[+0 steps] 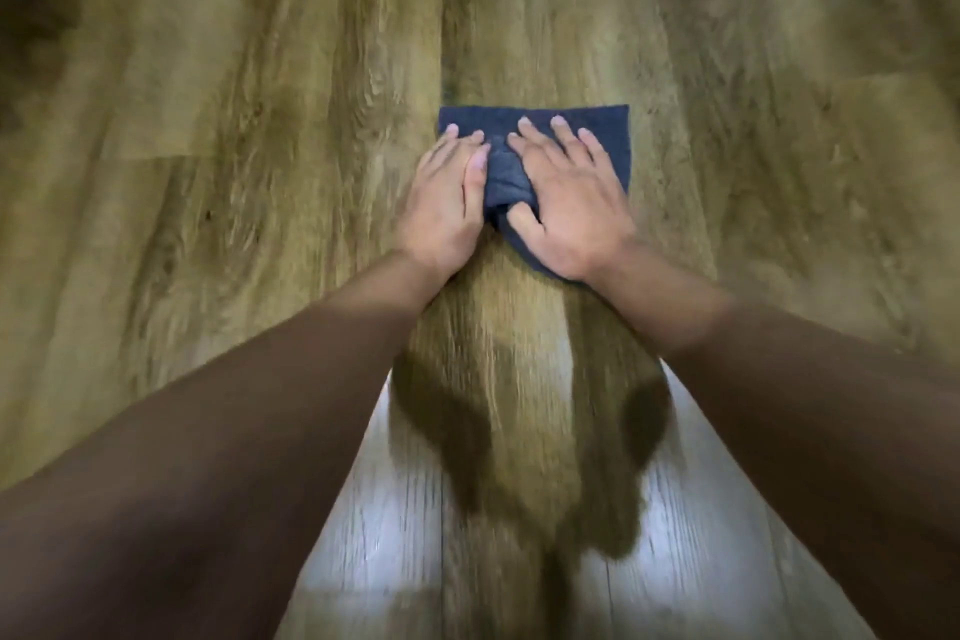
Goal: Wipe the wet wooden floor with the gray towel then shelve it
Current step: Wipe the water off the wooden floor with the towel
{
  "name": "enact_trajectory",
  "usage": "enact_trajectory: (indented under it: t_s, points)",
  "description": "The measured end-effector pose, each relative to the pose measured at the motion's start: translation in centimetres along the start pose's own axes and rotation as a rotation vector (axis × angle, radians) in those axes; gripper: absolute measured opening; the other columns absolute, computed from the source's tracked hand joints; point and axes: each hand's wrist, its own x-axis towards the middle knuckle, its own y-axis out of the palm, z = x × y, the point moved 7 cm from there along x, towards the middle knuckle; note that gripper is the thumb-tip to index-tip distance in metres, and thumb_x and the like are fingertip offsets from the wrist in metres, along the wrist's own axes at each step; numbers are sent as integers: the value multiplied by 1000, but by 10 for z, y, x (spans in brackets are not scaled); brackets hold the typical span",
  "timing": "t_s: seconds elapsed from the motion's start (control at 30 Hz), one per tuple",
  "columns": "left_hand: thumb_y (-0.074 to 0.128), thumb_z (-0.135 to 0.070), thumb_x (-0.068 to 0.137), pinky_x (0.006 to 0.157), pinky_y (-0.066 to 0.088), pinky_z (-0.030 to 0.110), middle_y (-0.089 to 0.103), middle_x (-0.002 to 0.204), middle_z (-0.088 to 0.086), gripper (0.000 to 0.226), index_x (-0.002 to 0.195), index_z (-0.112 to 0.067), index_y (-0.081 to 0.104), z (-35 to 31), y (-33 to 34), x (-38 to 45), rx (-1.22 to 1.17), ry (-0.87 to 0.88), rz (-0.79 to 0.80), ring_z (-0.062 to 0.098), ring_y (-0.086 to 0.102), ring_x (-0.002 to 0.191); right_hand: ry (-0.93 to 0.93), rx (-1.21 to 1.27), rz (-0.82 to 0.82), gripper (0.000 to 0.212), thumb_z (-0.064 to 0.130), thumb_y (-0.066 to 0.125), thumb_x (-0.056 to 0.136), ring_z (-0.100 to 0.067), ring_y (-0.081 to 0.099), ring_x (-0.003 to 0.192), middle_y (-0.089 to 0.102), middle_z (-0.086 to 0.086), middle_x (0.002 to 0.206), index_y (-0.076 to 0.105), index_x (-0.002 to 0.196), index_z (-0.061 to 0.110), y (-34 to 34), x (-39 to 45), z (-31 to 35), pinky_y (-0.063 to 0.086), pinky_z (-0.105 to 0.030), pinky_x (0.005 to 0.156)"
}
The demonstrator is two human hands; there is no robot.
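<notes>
towel: gray towel [540, 156] lies flat on the wooden floor [260, 120], long side crossways, straight ahead
hands: left hand [447, 203] and right hand [566, 203] both pressing it, fingers flat, equally near

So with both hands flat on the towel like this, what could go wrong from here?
Both the left hand and the right hand lean on the gray towel, which lies on smooth wooden floor; it could slide away under that weight. The towel is bunched between the thumbs, so it may wipe unevenly. The bright glare nearer the body may hide wet patches.
</notes>
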Motion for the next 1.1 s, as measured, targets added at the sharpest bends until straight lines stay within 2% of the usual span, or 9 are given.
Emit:
enact_trajectory:
  t_s: [0.1,0.17,0.33,0.47,0.57,0.73,0.87,0.97,1.1]
  points:
    - [29,-23,107,124,19,45,58,143,15,48,135,-1,59,-15,6,-59,0,-13,-5,30,39,146,7,-1,-1,77,51,33,87,-28,15,152,28,-3,163,33,154,15,5,-51,13,9,-45,124]
    - [29,-24,107,125,15,50,58,143,13,47,134,-2,61,-23,6,-98,4,-15,4,29,38,146,18,5,8,75,49,41,88,-28,15,152,29,-3,162,34,154,15,8,-89,24,9,-45,124]
    - [28,-28,106,127,9,43,58,144,11,50,133,-3,62,-48,7,-200,25,-38,33,26,36,147,28,-2,14,74,47,43,87,-28,15,152,32,-3,161,37,152,14,15,-189,54,12,-48,123]
    - [36,-19,107,127,11,47,56,146,10,41,135,-3,61,-65,7,-270,49,-61,75,26,34,149,37,-2,66,74,46,45,88,-29,13,153,30,-3,162,36,153,13,22,-258,75,12,-50,123]
    - [27,-27,106,127,11,46,52,150,9,51,139,-3,57,-71,5,-325,61,-114,110,24,29,151,29,19,114,74,45,46,88,-27,8,154,26,-2,164,32,155,16,28,-305,95,10,-50,123]
    - [27,-31,104,125,10,43,47,154,9,54,142,-4,53,-87,6,-450,90,-218,96,11,15,151,-59,59,258,74,46,42,91,-26,-2,154,14,0,167,23,158,20,39,-410,138,4,-49,124]
    - [32,-26,101,123,14,50,55,144,15,49,133,0,59,-81,10,-454,141,-202,-16,24,28,148,-82,45,227,76,46,44,91,-26,-5,154,11,1,167,21,159,23,44,-412,137,-4,-48,124]
    - [30,-27,102,122,16,55,55,144,16,51,132,1,59,-81,10,-453,178,-205,-12,33,34,147,-96,60,226,75,46,45,91,-26,-5,154,9,4,167,19,158,25,48,-412,134,-6,-47,123]
    - [30,-26,106,126,8,47,46,154,10,47,142,-3,52,-94,9,-453,170,-269,36,27,23,153,-64,109,236,71,41,43,93,-23,-9,153,6,7,167,18,158,28,46,-410,134,-11,-43,122]
